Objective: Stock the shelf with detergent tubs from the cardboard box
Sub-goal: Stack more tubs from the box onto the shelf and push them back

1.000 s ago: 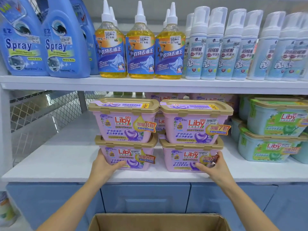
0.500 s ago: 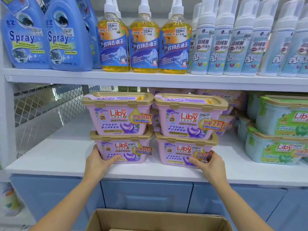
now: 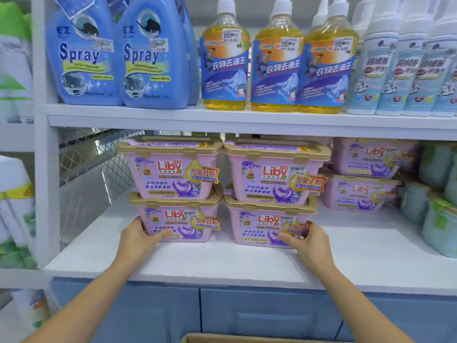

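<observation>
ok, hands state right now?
Left hand: grips the lower left tub, thumb across its front.
Right hand: grips the lower right tub.

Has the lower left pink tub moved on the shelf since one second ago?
Yes: the lower left pink tub has slid backward, away from the front edge of the white shelf.

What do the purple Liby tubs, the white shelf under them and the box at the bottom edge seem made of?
Purple tubs: likely moulded plastic, satin walls, gold lids with snap tabs, printed labels.
White shelf: smooth, matte; painted metal or laminate, cannot tell which.
Box: brown cardboard, dull raw edge; only its rim shows.
</observation>
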`<move>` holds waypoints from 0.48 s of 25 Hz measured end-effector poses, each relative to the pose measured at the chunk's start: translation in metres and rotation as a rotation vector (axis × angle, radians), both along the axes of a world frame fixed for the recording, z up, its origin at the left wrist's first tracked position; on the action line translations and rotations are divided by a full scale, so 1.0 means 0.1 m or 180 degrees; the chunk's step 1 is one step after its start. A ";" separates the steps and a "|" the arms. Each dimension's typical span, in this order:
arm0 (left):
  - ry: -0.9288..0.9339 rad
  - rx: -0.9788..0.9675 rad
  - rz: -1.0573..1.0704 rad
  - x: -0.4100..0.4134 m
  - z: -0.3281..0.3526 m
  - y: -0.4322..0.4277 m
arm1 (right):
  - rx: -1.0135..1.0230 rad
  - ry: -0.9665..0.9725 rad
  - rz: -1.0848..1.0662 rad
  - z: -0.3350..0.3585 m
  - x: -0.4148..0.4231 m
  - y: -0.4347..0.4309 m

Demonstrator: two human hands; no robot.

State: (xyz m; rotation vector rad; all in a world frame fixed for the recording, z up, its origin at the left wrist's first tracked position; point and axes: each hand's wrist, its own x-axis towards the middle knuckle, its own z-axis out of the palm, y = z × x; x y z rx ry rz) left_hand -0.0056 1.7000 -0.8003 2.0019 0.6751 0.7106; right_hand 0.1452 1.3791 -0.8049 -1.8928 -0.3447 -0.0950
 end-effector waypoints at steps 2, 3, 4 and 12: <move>-0.0030 -0.0061 -0.0057 0.02 0.00 0.25 | 0.0042 -0.0048 0.0027 -0.01 0.01 0.24; -0.0037 -0.0078 -0.0074 0.03 -0.01 0.37 | 0.0049 -0.0076 0.0035 -0.01 0.01 0.34; -0.0038 -0.0081 -0.0084 0.05 -0.03 0.50 | 0.0046 -0.0107 0.0039 -0.01 0.03 0.46; 0.0127 0.0013 0.0018 0.28 -0.07 1.17 | -0.0001 -0.0088 0.0014 -0.05 0.28 1.13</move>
